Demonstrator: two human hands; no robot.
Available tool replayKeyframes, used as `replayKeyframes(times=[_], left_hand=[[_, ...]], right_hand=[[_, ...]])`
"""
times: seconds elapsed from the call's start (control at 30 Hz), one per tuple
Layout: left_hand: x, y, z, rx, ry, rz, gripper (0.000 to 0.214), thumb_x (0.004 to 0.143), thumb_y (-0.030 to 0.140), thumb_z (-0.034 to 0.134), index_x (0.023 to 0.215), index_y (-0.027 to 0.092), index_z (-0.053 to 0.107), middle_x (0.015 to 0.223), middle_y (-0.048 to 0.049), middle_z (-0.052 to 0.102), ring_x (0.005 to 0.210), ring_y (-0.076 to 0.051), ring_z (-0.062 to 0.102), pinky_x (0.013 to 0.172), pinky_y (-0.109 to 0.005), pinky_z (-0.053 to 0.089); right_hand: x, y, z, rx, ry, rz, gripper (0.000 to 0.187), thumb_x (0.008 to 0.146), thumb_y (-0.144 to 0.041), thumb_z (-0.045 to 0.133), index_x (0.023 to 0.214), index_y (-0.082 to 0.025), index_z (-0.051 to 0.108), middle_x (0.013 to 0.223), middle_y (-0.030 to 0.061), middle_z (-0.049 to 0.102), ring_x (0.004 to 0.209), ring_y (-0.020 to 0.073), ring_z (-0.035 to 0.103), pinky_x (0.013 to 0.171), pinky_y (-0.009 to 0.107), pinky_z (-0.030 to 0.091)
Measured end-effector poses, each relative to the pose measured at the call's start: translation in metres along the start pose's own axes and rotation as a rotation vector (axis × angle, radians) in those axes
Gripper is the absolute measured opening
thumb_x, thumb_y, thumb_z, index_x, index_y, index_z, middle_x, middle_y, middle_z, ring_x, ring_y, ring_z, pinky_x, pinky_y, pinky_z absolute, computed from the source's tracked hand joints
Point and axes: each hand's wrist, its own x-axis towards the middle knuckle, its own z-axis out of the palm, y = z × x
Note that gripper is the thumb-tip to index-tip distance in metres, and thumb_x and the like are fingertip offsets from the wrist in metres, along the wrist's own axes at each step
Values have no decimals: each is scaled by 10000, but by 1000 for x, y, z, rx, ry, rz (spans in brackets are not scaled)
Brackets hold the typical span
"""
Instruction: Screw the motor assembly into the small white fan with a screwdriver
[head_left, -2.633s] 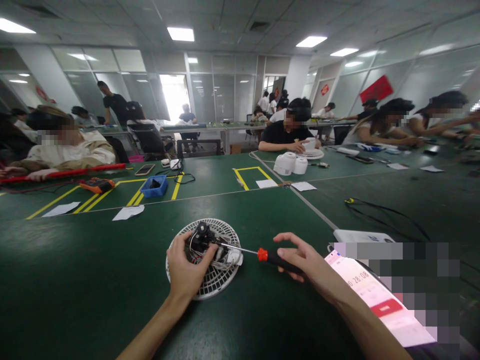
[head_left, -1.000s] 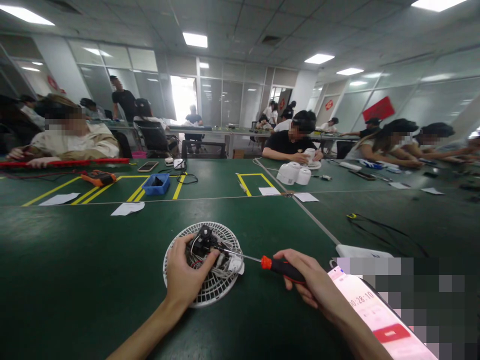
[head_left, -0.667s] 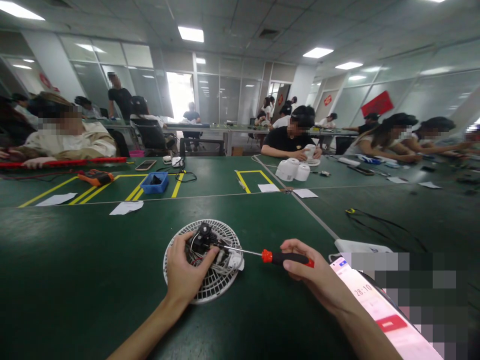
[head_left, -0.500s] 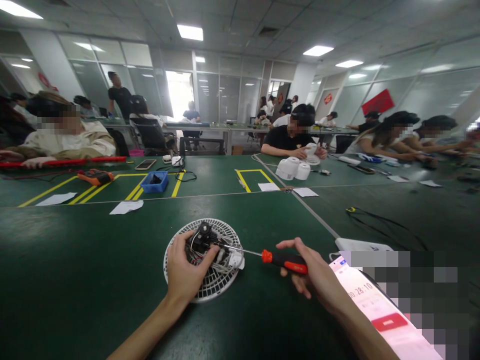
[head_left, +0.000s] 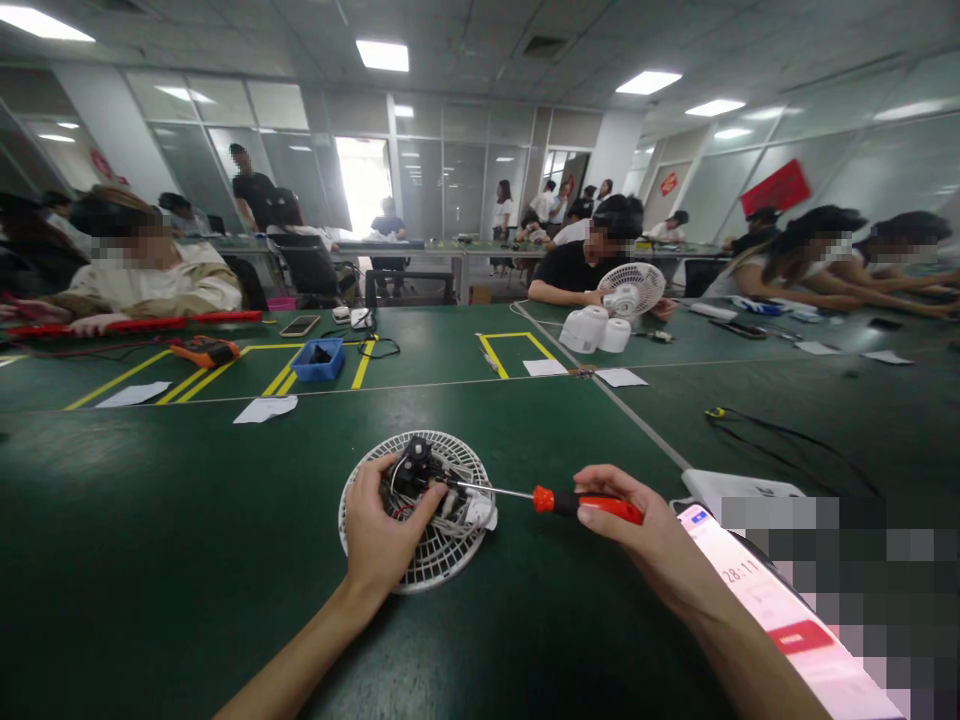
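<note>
Table (head_left: 150, 520) surrounds left grip (head_left: 382, 535) pinning grille (head_left: 444, 560), right grip (head_left: 646, 532) holding screwdriver (head_left: 577, 502).

a workshop-style assembly room: long green worktops (head_left: 150, 520) marked with yellow tape (head_left: 492, 357), people seated in rows past the right hand (head_left: 637, 530) working on small white fans (head_left: 634, 288), behind them glass partitions (head_left: 442, 170).

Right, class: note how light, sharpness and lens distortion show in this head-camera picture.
Head view: ceiling panels light evenly; the doorway is blown out white; the wide lens stretches the corners; left hand, fan motor and screwdriver are sharp; a pixelated block masks the lower right.
</note>
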Motion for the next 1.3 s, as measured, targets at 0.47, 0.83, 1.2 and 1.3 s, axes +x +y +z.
replayKeyframes(times=[0.47,0.83,1.2,1.3], left_hand=[[1,1,-1,-10,12,5,556,737,632,755,1098,237,605,1031,-51,660,958,-264,625,907,-436,506],[1,0,0,2,10,-10,574,739,652,738,1103,227,608,1045,-58,660,964,-265,621,910,-440,505],[0,-1,-1,-10,10,-9,583,736,658,740,1105,227,605,1048,-62,654,947,-262,613,891,-436,505],[0,-1,-1,-11,4,-15,578,734,652,746,1108,234,606,1043,-50,652,949,-256,612,899,-429,498]], right_hand=[[-1,0,0,43,-40,52,414,770,-488,794,1065,-220,682,738,-19,594,578,122,504,497,231,375],[-1,-5,1,112,-177,337,570,814,-604,691,1229,-225,594,725,13,679,423,94,470,377,194,318],[-2,-5,3,83,-170,301,600,830,-680,628,1194,-203,618,711,21,675,467,127,539,388,215,383],[-1,-5,2,71,-194,305,616,812,-665,661,1211,-200,599,671,12,680,386,83,434,345,186,275]])
